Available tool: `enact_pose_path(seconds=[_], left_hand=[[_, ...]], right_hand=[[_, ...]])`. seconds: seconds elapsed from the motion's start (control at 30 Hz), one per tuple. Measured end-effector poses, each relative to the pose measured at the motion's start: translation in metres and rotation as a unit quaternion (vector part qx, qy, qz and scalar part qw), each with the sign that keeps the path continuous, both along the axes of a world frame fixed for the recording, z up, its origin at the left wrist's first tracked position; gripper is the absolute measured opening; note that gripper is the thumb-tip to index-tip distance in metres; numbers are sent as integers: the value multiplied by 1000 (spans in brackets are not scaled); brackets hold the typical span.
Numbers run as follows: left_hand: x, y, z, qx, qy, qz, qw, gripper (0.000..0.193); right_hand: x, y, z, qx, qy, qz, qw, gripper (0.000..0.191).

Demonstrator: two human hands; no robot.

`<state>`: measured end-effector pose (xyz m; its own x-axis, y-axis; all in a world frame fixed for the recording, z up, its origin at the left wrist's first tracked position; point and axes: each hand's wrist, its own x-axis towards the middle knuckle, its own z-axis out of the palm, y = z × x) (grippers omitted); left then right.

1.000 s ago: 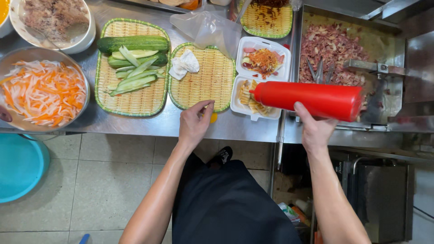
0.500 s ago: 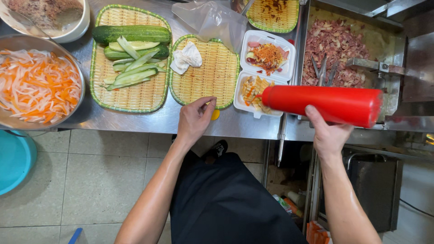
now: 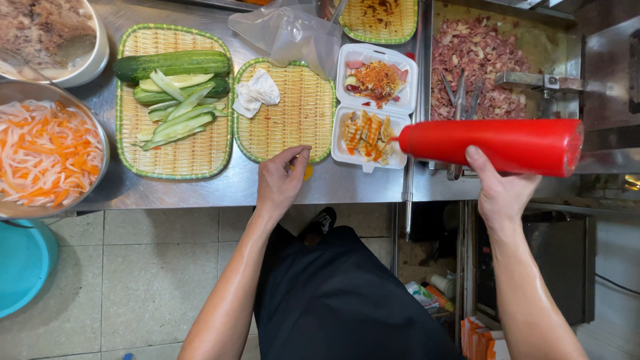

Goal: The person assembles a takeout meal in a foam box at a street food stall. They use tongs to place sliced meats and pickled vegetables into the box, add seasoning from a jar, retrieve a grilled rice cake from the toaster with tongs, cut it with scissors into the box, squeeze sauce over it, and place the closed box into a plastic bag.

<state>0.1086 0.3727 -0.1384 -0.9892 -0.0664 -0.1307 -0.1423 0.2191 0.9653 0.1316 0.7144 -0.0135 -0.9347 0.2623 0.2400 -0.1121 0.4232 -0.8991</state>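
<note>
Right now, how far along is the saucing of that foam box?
Done: both halves of the open foam box are filled, and orange sauce streaks already cross the nearer half. In hand: the right hand holds the red squeeze bottle sideways, nozzle at the box's edge, while the left hand rests by the woven tray. Left: the box lies open, not yet shut.

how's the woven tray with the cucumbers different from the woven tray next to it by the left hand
The rectangular woven bamboo tray with green rim is larger and loaded with whole and sliced cucumbers. The rounder woven bamboo tray with green rim is smaller and nearly bare, holding only a crumpled white tissue. The left hand rests at the rounder tray's near edge, away from the rectangular one. Both sit flat on the steel counter.
</note>
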Motion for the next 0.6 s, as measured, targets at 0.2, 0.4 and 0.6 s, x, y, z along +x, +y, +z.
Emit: enact_pose_path(seconds=[0.2,0.4,0.6], left_hand=[[1,3,5,13,13,-2,1000,24],[1,4,6,14,11,-12,1000,24],[4,3,6,13,6,-27,1000,24]], right_hand=[[-2,5,0,-18,-20,-21,999,48],[3,6,2,-1,-37,-31,999,45],[-12,-25,-17,-107,-1,-15,994,46]])
